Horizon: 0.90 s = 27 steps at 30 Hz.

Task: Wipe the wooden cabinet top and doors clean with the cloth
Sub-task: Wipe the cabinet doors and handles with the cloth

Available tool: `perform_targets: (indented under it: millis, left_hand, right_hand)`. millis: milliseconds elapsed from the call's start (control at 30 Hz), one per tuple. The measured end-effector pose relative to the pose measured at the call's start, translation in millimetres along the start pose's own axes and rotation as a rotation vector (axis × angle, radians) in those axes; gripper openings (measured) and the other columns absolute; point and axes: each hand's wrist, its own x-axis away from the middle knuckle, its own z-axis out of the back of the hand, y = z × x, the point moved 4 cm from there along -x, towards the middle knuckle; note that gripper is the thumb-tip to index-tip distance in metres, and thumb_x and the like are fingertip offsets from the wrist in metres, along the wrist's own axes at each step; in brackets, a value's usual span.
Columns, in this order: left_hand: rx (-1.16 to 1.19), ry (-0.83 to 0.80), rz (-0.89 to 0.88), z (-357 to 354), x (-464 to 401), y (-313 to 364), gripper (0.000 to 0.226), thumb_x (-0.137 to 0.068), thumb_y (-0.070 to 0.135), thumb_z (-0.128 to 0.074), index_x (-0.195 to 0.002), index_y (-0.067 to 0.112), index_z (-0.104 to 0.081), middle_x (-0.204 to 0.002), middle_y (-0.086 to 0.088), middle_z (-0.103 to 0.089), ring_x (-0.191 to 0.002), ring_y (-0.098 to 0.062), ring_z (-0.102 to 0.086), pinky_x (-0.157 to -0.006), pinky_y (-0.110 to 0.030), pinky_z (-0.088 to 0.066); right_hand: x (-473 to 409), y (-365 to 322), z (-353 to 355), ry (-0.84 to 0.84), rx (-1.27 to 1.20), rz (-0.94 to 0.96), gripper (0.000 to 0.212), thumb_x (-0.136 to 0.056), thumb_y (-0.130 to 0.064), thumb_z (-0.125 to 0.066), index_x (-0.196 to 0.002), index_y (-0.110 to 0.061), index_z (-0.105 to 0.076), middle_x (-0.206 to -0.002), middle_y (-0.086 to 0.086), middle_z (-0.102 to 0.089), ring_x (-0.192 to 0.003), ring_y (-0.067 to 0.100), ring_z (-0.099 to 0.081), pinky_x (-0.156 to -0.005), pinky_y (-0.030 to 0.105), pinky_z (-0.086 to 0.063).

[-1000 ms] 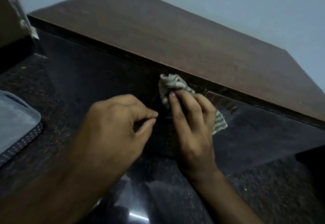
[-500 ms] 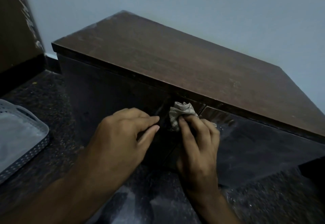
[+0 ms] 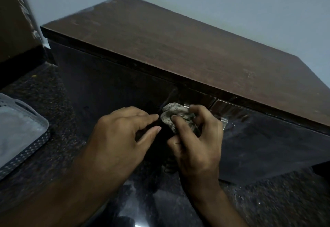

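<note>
The cloth was bunched soft and light in our right hand, pinched against the cabinet front by the door seam. Left hand hovered beside it, fingers loosely curled, holding nothing. Probably easiest gripped wadded.

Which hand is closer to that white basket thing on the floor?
The left hand. The white basket sits at the far left of the view, and the left hand is over on that side. The right hand is further right, gripping the cloth against the cabinet door.
</note>
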Motion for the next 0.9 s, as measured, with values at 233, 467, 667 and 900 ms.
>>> perform_targets:
  millis: [233, 467, 667, 900]
  left_hand:
    - [-0.01, -0.011, 0.01, -4.9, -3.5, 0.2, 0.031, -0.078, 0.031, -0.074, -0.104, 0.016, -0.078, -0.09, 0.01, -0.072, -0.076, 0.001, -0.061, -0.082, -0.005, -0.045]
    - [-0.02, 0.043, -0.02, -16.1, -4.1, 4.8, 0.029, -0.083, 0.024, -0.073, -0.109, 0.014, -0.076, -0.095, 0.006, -0.072, -0.081, -0.008, -0.067, -0.074, -0.021, -0.052]
    - [0.035, 0.171, -0.067, -12.9, -9.9, 10.9, 0.021, -0.083, 0.014, -0.077, -0.104, 0.01, -0.078, -0.095, 0.003, -0.075, -0.083, -0.006, -0.068, -0.08, -0.014, -0.052]
    - [0.08, 0.1, 0.005, -16.5, -0.7, 2.1, 0.017, -0.076, 0.017, -0.081, -0.093, 0.017, -0.081, -0.087, 0.011, -0.074, -0.083, 0.002, -0.066, -0.077, -0.001, -0.045]
  right_hand:
    - [9.1, 10.4, -1.9, 0.049, -0.002, 0.023, 0.024, -0.093, -0.013, -0.062, -0.113, -0.006, -0.072, -0.117, 0.01, -0.052, -0.1, 0.021, -0.05, -0.093, 0.014, -0.032]
    - [9.6, 7.1, -3.0, 0.09, 0.015, 0.112, 0.022, -0.099, -0.011, -0.059, -0.112, 0.001, -0.072, -0.112, 0.019, -0.066, -0.09, 0.029, -0.056, -0.083, 0.026, -0.042]
    - [-12.6, 13.9, 5.0, 0.158, -0.061, 0.163, 0.021, -0.098, -0.007, -0.057, -0.104, 0.004, -0.074, -0.11, 0.019, -0.069, -0.088, 0.03, -0.055, -0.087, 0.026, -0.041]
    - [35.3, 32.4, -20.0, -0.065, -0.052, 0.227, 0.021, -0.094, -0.006, -0.064, -0.109, 0.007, -0.071, -0.121, 0.016, -0.06, -0.094, 0.032, -0.054, -0.079, 0.044, -0.049]
